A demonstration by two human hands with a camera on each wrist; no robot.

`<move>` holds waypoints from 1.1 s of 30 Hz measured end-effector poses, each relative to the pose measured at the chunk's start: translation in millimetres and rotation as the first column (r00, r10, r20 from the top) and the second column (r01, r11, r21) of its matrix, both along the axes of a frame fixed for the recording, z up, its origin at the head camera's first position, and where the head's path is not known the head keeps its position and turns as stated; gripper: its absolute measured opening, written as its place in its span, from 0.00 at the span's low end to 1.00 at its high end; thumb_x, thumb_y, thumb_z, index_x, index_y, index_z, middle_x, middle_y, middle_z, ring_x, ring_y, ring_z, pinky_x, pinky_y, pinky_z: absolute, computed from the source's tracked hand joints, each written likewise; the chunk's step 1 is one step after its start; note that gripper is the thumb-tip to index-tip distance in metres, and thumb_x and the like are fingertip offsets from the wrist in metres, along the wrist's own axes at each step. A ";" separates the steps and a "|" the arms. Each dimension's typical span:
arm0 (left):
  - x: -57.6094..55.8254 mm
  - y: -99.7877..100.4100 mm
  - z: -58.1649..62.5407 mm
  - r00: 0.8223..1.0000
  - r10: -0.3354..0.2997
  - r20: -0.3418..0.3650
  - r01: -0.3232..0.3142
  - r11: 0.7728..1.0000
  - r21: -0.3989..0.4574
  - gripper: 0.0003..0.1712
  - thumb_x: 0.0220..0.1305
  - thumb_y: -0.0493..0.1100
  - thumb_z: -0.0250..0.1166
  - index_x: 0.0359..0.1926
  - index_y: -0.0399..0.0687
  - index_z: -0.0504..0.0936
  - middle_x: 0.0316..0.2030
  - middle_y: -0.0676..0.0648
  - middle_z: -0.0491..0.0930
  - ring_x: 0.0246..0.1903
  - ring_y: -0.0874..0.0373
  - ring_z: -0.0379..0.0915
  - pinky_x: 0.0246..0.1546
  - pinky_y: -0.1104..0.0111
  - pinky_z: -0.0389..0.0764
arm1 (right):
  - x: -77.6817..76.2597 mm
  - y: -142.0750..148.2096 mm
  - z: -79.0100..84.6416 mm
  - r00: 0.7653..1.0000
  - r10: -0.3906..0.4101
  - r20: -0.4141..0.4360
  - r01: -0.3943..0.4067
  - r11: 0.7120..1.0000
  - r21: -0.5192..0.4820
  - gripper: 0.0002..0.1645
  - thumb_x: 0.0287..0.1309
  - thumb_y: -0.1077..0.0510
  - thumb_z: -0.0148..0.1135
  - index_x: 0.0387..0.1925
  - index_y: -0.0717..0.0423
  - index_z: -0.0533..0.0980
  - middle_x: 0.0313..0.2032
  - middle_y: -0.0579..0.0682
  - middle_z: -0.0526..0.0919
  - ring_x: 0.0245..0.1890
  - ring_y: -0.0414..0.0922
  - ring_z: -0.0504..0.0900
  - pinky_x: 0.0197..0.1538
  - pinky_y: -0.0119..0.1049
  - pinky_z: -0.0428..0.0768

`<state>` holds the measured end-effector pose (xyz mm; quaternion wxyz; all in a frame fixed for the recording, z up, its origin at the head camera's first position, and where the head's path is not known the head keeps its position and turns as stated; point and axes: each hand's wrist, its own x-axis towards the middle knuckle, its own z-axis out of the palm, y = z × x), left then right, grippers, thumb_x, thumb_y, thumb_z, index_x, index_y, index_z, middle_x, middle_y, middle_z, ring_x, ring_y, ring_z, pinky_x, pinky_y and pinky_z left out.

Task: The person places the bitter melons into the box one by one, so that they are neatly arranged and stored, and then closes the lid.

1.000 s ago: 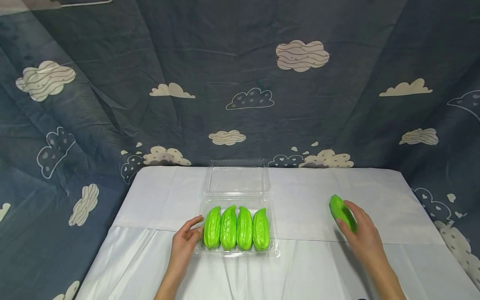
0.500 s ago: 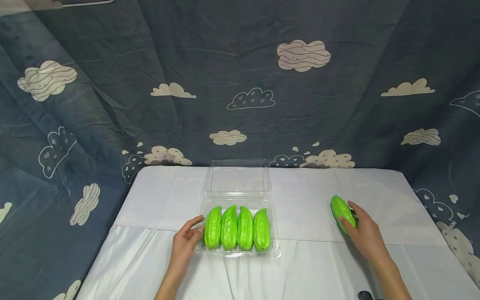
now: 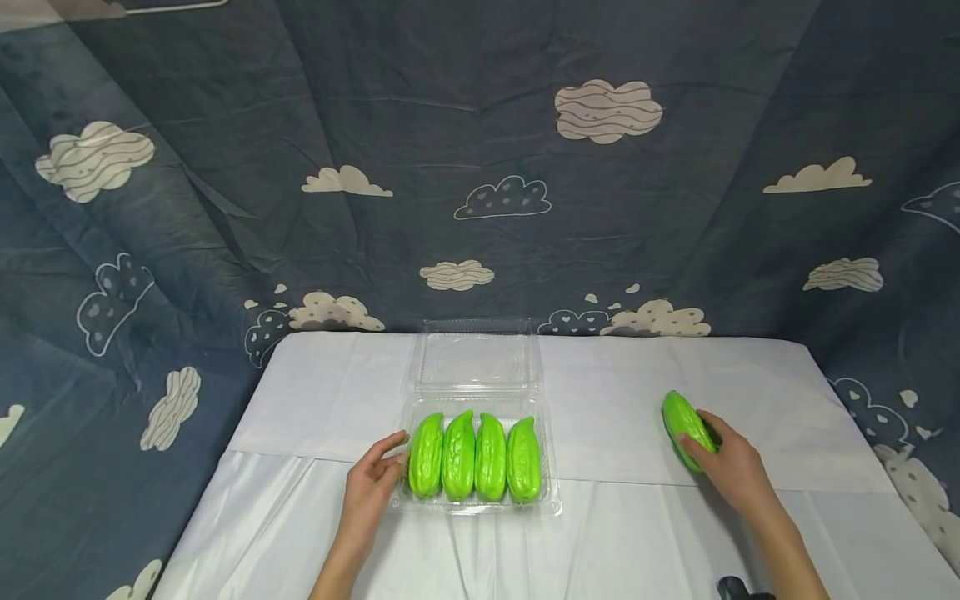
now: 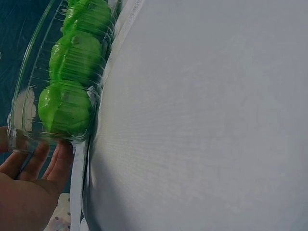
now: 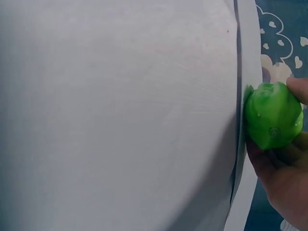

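Note:
Several bright green bitter melons (image 3: 491, 457) lie side by side in a clear plastic clamshell box (image 3: 551, 492), left of the table's middle. The box's lid (image 3: 477, 360) is folded back, away from the person. My left hand (image 3: 367, 479) touches the box's left side with fingers loosely bent; in the left wrist view its fingertips (image 4: 65, 147) rest at the end wall, just below one melon (image 4: 67, 108). Far to the right, my right hand (image 3: 735, 471) grips another bitter melon (image 3: 681, 417), thumb on one side and fingers on the other, partly hidden beneath it.
A white cloth (image 3: 607, 400) covers the table. Behind it and at both sides hangs a dark blue curtain (image 3: 510, 250) with cloud prints. Near the bottom edge, beside the right forearm, a small black object (image 3: 733, 587) shows.
The right hand has shifted slightly right and the melon in it has turned a little, showing more of its upper side. The left hand and box stay put.

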<state>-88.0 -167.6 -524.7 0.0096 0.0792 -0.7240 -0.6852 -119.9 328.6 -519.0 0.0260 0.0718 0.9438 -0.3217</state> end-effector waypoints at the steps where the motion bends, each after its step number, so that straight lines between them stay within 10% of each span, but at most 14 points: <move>1: 0.0 -0.1 -0.2 1.000 0.000 -0.002 0.000 1.000 -0.001 0.23 0.67 0.31 0.60 0.62 0.41 0.76 0.58 0.41 0.78 0.52 0.51 0.78 0.49 0.72 0.76 | -0.2 0.2 0.2 1.000 -0.004 0.007 0.004 1.000 -0.002 0.49 0.68 0.37 0.53 0.68 0.76 0.56 0.59 0.79 0.66 0.52 0.69 0.72 0.47 0.63 0.76; 33: 0.2 -1.0 -0.5 1.000 -0.006 -0.005 0.006 1.000 0.004 0.22 0.67 0.32 0.60 0.62 0.42 0.77 0.57 0.39 0.78 0.52 0.51 0.78 0.50 0.72 0.76 | 13.1 -47.0 13.8 0.997 -0.041 -0.069 0.028 0.985 -0.171 0.46 0.63 0.46 0.65 0.70 0.66 0.56 0.61 0.73 0.67 0.60 0.68 0.68 0.56 0.63 0.73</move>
